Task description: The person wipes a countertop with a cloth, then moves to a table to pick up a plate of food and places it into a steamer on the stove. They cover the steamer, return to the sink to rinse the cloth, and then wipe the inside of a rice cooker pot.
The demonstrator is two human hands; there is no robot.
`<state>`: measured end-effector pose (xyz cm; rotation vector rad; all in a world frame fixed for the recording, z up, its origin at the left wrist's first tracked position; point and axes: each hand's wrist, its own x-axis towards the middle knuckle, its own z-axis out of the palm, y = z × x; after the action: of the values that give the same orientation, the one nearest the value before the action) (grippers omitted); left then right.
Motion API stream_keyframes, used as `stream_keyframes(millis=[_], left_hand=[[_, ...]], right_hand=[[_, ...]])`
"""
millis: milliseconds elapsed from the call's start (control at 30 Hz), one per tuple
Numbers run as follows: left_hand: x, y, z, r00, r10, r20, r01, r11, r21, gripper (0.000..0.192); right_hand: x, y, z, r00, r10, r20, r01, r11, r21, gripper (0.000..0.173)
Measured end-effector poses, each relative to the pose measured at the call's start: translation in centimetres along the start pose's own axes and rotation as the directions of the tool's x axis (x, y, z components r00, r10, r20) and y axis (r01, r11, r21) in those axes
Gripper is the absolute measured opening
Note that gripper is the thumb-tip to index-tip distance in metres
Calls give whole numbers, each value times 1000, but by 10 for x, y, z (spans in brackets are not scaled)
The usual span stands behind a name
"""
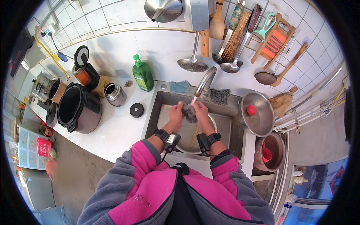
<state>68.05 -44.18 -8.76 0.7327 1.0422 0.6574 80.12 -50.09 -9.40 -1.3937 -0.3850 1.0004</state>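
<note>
My left hand [176, 113] and my right hand [201, 112] grip a dark grey scrubbing cloth [190, 114] between them. They hold it over the sink [235, 123], right under the faucet [207, 78], from which water runs onto it. Below my hands a round metal basin [184, 142] sits in the sink, partly hidden by my wrists. What looks like a wooden chopstick [194, 137] lies in the basin. Behind the faucet, a second dark scouring pad [220, 97] and a folded blue cloth [179, 87] rest on the sink's back ledge.
Left of the sink stand a green pump bottle [143, 74], an open thermos [115, 95], a black lid [137, 110] and a large cooker pot [80, 112]. A steel bowl [260, 121] with a red object leans at the right. Ladles and a skimmer [192, 65] hang on the wall.
</note>
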Motion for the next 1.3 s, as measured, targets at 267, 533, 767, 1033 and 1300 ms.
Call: stream_keyframes(millis=[267, 533, 767, 1033, 1300], left_hand=[[-22, -3, 26, 935, -108, 339, 178, 967, -181, 31], [-8, -19, 35, 973, -8, 230, 71, 962, -265, 28], [15, -29, 17, 912, 298, 281, -366, 901, 233, 59], [12, -30, 21, 981, 193, 38, -191, 981, -39, 56], [-25, -6, 36, 961, -170, 217, 223, 942, -251, 45]], right_hand=[[-8, 4, 0, 972, -86, 220, 57, 989, 134, 27], [-20, -10, 1, 987, 39, 154, -76, 968, 238, 25], [-26, -16, 17, 948, 137, 288, -262, 849, 458, 34], [-15, -15, 19, 997, 13, 73, -41, 921, 387, 39], [-6, -16, 28, 992, 95, -84, -88, 992, 85, 25]])
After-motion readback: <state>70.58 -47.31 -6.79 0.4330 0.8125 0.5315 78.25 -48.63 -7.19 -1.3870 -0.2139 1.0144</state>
